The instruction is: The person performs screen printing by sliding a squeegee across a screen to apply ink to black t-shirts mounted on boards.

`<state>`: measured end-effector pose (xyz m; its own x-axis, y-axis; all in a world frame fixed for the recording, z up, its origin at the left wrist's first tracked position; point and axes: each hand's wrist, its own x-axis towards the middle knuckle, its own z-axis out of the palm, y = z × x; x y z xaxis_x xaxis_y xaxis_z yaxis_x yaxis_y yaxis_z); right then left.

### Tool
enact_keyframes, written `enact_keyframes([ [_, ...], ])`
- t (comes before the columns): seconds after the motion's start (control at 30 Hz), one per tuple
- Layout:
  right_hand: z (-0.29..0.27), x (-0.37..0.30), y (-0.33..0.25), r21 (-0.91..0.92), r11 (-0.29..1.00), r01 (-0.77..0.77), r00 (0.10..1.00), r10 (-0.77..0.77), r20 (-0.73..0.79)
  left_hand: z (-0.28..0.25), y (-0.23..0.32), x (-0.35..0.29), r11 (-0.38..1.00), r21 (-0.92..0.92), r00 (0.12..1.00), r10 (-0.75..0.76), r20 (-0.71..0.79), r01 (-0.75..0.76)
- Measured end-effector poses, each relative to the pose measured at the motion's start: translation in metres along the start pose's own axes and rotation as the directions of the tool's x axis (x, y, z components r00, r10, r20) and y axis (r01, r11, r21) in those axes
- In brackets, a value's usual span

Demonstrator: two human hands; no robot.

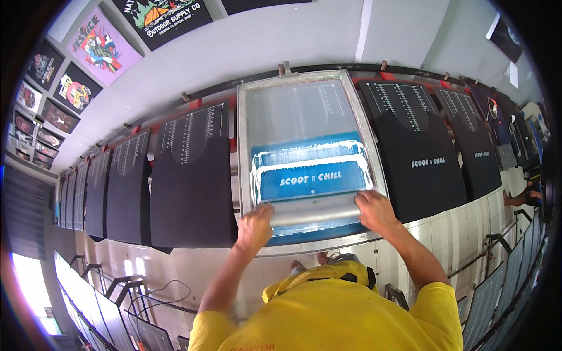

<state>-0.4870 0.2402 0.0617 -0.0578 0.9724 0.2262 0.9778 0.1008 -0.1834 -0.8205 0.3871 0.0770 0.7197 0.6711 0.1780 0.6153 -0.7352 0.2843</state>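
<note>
In front of me lies a metal-framed printing screen with a pale mesh and a blue stencil area carrying light lettering. White ink streaks across the blue in a band and down both sides. A wide silver squeegee lies across the lower part of the blue area, below the lettering. My left hand is closed round its left end, and my right hand round its right end. The blade's contact with the mesh is hidden beneath the handle.
Black shirts lie on boards in a row: a plain one at left, printed ones at right. A dark rail runs behind. More boards stand behind me. At far right, part of another person shows. Sample prints hang on the wall.
</note>
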Motion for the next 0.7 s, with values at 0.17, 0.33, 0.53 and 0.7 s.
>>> enact_keyframes([
  [0.17, -0.005, -0.027, -0.019, 0.026, 1.0, -0.003, 0.999, 0.003, 0.035, 0.015, 0.009, -0.033, 0.999, 0.006, 0.999, 0.041, -0.031, -0.04],
  [0.33, 0.018, -0.01, -0.003, -0.016, 1.0, -0.006, 1.0, 0.006, -0.003, 0.032, -0.008, -0.015, 0.999, 0.047, 1.0, 0.017, -0.018, -0.016],
  [0.53, 0.023, 0.071, 0.04, -0.062, 0.998, -0.026, 0.999, 0.028, 0.036, 0.026, -0.046, 0.076, 0.999, 0.009, 0.997, 0.052, -0.06, -0.051],
  [0.7, 0.012, 0.099, 0.049, -0.062, 0.998, -0.018, 0.997, 0.022, 0.074, 0.02, -0.06, 0.1, 0.999, 0.033, 0.999, 0.033, 0.024, -0.034],
])
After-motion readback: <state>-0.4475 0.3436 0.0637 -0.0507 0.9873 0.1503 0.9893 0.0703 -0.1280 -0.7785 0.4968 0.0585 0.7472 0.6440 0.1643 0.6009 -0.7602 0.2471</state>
